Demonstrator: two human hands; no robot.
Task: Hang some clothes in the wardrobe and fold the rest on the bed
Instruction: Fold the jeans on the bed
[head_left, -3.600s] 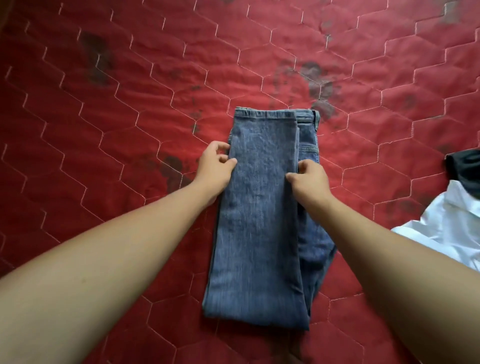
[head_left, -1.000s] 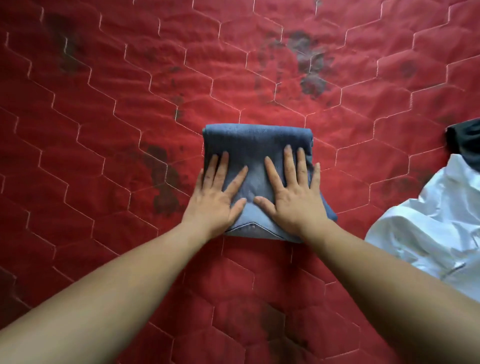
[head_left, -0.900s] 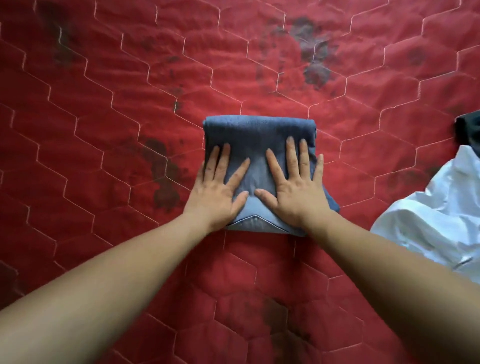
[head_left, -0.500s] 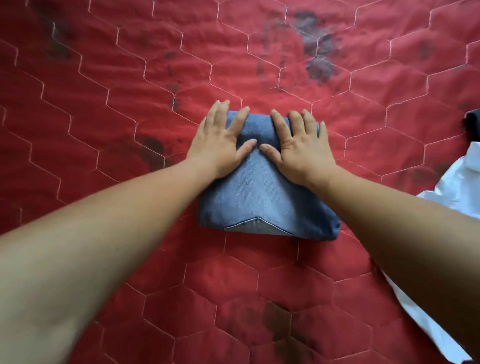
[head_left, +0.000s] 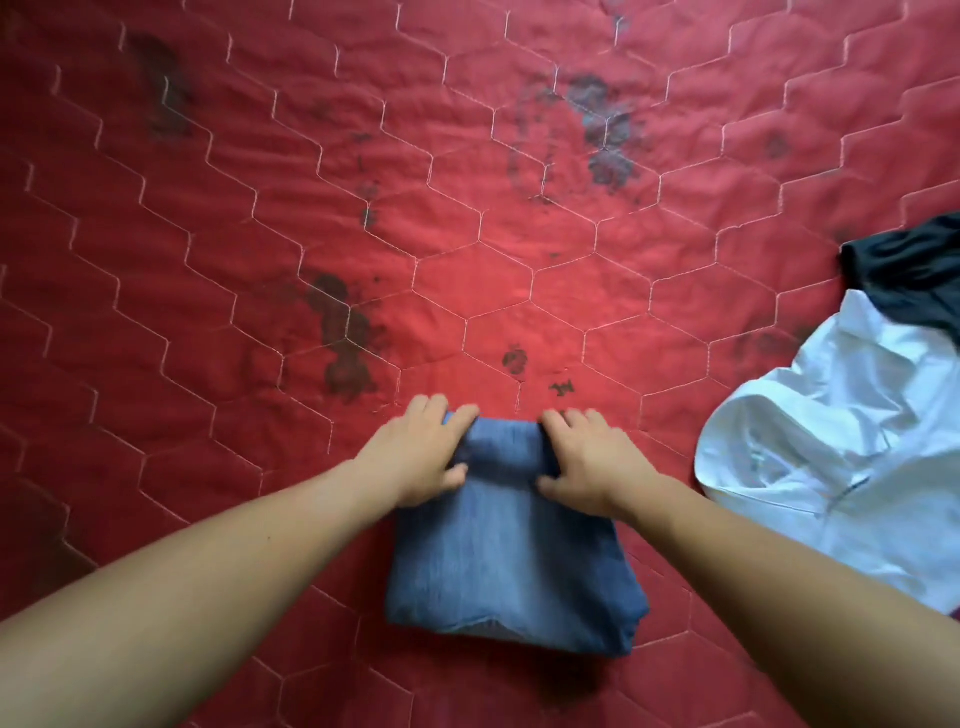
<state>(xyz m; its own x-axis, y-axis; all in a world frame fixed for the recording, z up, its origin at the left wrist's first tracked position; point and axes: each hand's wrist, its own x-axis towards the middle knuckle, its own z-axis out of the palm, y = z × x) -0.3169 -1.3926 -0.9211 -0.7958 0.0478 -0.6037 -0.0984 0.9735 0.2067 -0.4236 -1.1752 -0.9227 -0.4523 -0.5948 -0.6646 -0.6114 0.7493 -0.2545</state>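
Down on the red quilted bedspread (head_left: 467, 234), the folded jeans (head_left: 509, 561) are sitting low in the head view, right in front of the person. Both the left hand (head_left: 415, 457) and the right hand (head_left: 587, 462) are curling their fingers over the far fold and gripping it, instead of lying flat on top like half a second ago. A white shirt (head_left: 841, 452) is lying crumpled off to the right, apart from the jeans, with a dark garment (head_left: 904, 270) touching its far end. More of both is showing now.
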